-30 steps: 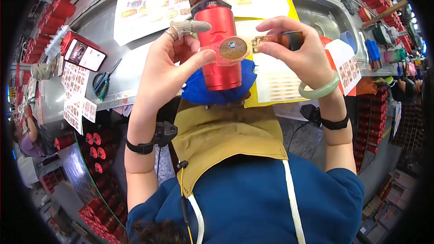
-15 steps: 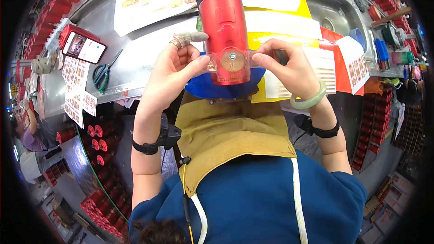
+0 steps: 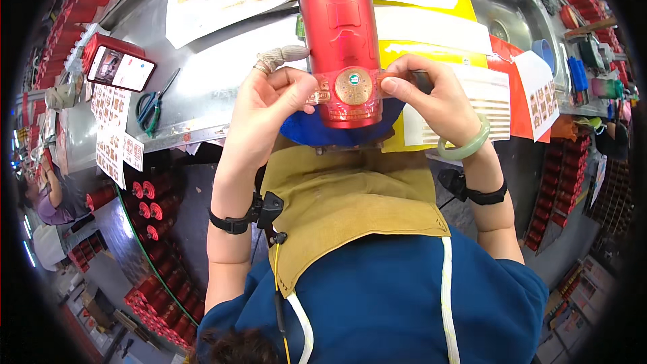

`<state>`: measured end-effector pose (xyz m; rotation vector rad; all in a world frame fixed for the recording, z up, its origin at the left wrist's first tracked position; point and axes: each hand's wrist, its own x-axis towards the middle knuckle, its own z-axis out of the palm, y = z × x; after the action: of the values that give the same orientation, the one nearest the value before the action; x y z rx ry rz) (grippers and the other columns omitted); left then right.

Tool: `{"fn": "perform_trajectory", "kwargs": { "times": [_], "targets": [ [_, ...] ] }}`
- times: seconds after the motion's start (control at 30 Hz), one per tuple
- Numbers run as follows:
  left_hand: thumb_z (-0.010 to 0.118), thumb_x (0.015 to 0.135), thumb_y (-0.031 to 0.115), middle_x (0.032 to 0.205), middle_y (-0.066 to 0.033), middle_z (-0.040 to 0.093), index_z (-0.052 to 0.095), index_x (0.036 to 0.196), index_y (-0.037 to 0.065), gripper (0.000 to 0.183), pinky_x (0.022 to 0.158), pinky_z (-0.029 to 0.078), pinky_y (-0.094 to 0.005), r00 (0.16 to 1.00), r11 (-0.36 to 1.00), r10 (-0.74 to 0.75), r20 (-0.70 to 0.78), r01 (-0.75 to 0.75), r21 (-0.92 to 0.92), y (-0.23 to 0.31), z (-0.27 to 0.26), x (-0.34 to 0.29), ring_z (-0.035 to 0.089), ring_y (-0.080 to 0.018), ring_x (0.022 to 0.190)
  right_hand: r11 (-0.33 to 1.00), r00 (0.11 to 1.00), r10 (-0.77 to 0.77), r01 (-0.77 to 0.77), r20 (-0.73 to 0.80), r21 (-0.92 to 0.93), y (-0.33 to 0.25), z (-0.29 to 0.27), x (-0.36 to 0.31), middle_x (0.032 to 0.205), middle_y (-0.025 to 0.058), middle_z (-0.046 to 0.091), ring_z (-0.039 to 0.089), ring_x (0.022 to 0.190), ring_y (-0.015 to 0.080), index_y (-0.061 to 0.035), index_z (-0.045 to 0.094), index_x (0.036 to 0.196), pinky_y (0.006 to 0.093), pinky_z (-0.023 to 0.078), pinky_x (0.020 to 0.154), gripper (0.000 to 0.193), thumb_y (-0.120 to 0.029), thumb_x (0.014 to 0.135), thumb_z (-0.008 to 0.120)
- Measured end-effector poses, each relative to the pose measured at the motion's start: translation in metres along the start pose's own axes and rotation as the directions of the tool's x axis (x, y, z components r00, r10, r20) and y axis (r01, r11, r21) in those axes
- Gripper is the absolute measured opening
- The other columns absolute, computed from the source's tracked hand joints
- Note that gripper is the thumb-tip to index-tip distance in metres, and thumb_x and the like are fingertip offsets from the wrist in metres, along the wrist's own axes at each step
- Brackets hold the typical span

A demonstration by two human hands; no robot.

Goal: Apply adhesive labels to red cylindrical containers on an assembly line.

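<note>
Hands (image 3: 275, 102) (image 3: 437, 102) beside red cylinder (image 3: 340, 30), axis forward

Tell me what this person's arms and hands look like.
Short dark blue sleeves leave the forearms bare. Each forearm wears a black strap with a black device. The left hand has a ribbed, pale grey cover on one finger; the right hand has a pale green bangle at its wrist.
</note>
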<state>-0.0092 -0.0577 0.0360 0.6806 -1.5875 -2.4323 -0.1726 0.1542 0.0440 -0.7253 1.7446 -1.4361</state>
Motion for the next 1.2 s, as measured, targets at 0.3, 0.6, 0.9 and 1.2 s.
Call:
{"fn": "perform_trajectory", "kwargs": {
  "times": [0.3,0.6,0.9,1.2],
  "targets": [
    [0.075,0.094,0.009,0.100,-0.0051,0.065,0.051,0.137,0.003,0.049,0.075,0.051,-0.0259,0.999,0.997,0.033,0.037,-0.036,0.072,-0.004,-0.003,0.004,0.065,-0.0127,0.091,0.995,1.000,0.007,-0.008,-0.008,-0.096,0.004,-0.002,0.003,0.092,0.0044,0.073,0.065,0.085,0.0084,0.0022,0.070,0.104,0.0263,0.053,0.079,0.021,-0.017,0.097,0.070],
    [0.074,0.094,0.008,0.098,-0.0036,0.064,0.051,0.137,0.002,0.049,0.074,0.051,-0.0262,0.999,0.997,0.041,0.023,-0.043,0.067,-0.004,-0.001,0.002,0.064,-0.0123,0.091,0.993,0.999,-0.046,0.044,-0.016,-0.113,0.010,-0.001,0.003,0.092,0.0059,0.073,0.064,0.085,0.0098,0.0036,0.069,0.106,0.0271,0.053,0.079,0.022,-0.017,0.098,0.069],
    [0.076,0.094,0.009,0.097,-0.0048,0.064,0.052,0.134,0.001,0.047,0.075,0.052,-0.0282,0.998,0.994,0.060,0.018,-0.062,0.089,-0.003,0.003,0.001,0.065,-0.0146,0.091,0.994,1.000,0.009,-0.010,-0.015,-0.108,0.006,-0.002,0.004,0.091,0.0060,0.073,0.064,0.084,0.0097,0.0035,0.070,0.106,0.0269,0.053,0.078,0.024,-0.019,0.098,0.069],
    [0.071,0.096,0.008,0.098,-0.0033,0.065,0.053,0.131,0.002,0.040,0.074,0.049,-0.0272,0.997,0.988,0.078,0.009,-0.079,0.132,-0.006,0.002,0.001,0.065,-0.0137,0.089,0.992,1.000,-0.010,0.007,-0.025,-0.128,0.006,-0.002,0.003,0.090,0.0058,0.073,0.064,0.083,0.0091,0.0035,0.071,0.105,0.0267,0.053,0.077,0.025,-0.020,0.097,0.070]
  ]
}}
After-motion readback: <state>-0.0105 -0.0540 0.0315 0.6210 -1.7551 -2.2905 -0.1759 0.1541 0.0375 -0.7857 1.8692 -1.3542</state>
